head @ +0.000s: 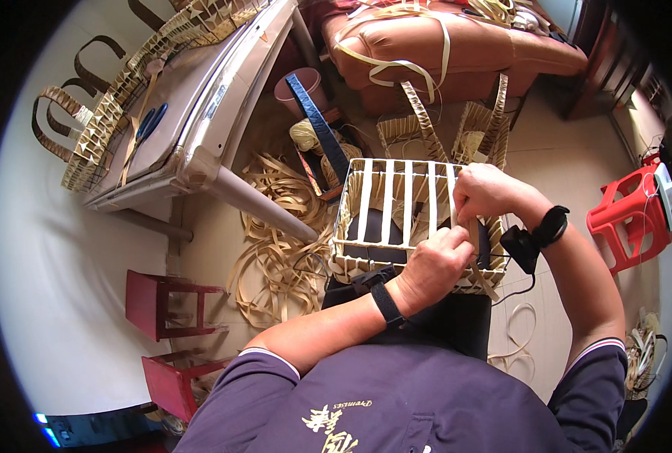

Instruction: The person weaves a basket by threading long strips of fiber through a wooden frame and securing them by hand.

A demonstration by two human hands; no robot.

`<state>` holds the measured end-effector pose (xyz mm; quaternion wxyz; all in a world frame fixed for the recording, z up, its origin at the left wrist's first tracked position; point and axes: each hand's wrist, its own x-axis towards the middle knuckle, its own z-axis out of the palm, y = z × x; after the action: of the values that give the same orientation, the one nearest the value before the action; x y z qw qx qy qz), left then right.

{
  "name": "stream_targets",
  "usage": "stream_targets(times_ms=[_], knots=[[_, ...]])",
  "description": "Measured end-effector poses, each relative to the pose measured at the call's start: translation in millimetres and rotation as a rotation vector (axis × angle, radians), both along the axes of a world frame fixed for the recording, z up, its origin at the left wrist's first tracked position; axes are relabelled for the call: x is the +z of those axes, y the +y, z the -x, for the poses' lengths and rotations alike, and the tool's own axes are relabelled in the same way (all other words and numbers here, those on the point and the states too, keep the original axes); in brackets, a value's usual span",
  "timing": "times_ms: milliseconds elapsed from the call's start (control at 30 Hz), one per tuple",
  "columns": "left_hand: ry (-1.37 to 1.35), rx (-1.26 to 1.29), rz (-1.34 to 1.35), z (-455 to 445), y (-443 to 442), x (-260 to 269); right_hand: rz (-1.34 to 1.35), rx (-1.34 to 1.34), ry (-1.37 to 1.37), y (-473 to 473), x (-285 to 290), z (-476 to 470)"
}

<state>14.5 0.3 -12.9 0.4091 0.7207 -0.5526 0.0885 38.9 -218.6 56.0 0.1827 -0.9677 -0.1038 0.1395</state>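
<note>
On my lap rests a rectangular basket frame (361, 243), its upper face crossed by several pale flat strips (408, 195) that run between the near and far rims. My left hand (439, 263) lies at the near rim, its fingers pinched on a tan flat strip (474, 235). Farther out, my right hand (483, 191) is closed at the far right part of the frame, over the same area of strip; its fingertips are partly hidden. The strip's loose end hangs over the near side. Both wrists wear black straps with small devices.
A table (211, 122) at the left holds scissors (150, 125) and woven baskets (95, 127). Coiled strips (282, 255) lie on the floor beside two red stools (149, 306). Handled baskets (483, 127) stand ahead, before a sofa (454, 42). A red plastic stool (630, 218) is at right.
</note>
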Motion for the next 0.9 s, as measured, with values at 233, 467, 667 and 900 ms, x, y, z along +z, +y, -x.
stream_targets(times_ms=[233, 467, 667, 900], knots=[[-0.043, 0.034, -0.140, 1, -1, 2, 0.270, -0.303, -0.169, -8, 15, -13], [0.054, 0.064, -0.161, -3, 4, 9, -0.288, -0.443, -0.742, 30, 24, 112], [-0.044, 0.033, -0.226, -1, -1, 18, -1.127, -0.712, 0.015, 74, -61, 187], [-0.151, 0.049, -0.239, -5, -3, 16, -1.458, -0.618, 0.191, 98, -74, 153]])
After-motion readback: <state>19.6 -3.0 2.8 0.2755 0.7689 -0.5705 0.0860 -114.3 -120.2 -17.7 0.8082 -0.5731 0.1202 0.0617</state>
